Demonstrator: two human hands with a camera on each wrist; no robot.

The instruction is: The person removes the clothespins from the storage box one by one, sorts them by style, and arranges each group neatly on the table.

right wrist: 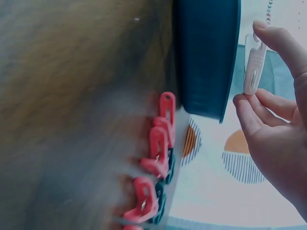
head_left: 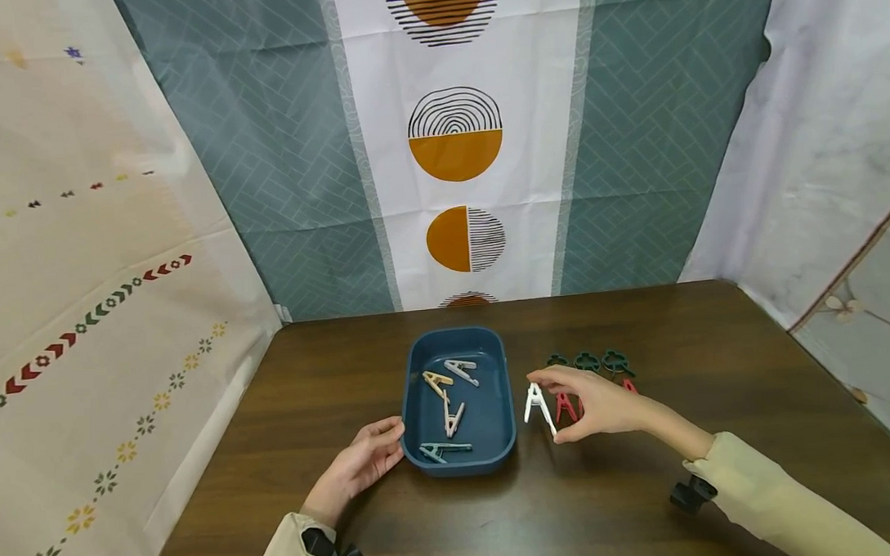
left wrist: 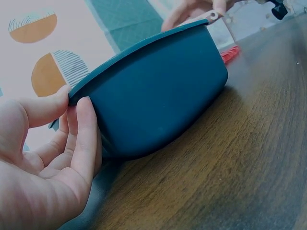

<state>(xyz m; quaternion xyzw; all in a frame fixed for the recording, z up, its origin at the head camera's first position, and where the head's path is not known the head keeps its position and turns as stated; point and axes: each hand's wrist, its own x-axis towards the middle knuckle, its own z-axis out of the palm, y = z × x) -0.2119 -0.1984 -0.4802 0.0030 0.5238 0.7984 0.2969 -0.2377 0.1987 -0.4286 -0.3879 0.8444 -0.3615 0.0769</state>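
My left hand (head_left: 365, 459) pinches the rim of a dark blue plastic basin (left wrist: 158, 96) at its near left side, thumb on the rim and fingers below it. Inside lie several clothespins: a white one (head_left: 459, 364), a yellowish one (head_left: 435, 380), a pale pinkish one (head_left: 453, 423) and a pale green one (head_left: 451, 447). Just right of the basin, my right hand (head_left: 604, 402) holds a white clothespin (right wrist: 255, 67) end to end between thumb and fingertips. In the right wrist view this clothespin is up off the table, beyond the basin's edge.
Red clothespins (right wrist: 158, 148) stand on the wooden table (head_left: 330, 372) under and behind my right hand, partly hidden by it. Dark green clothespins (head_left: 615, 361) form a row behind them. Patterned cloths (head_left: 301, 152) hang at the table's back and sides.
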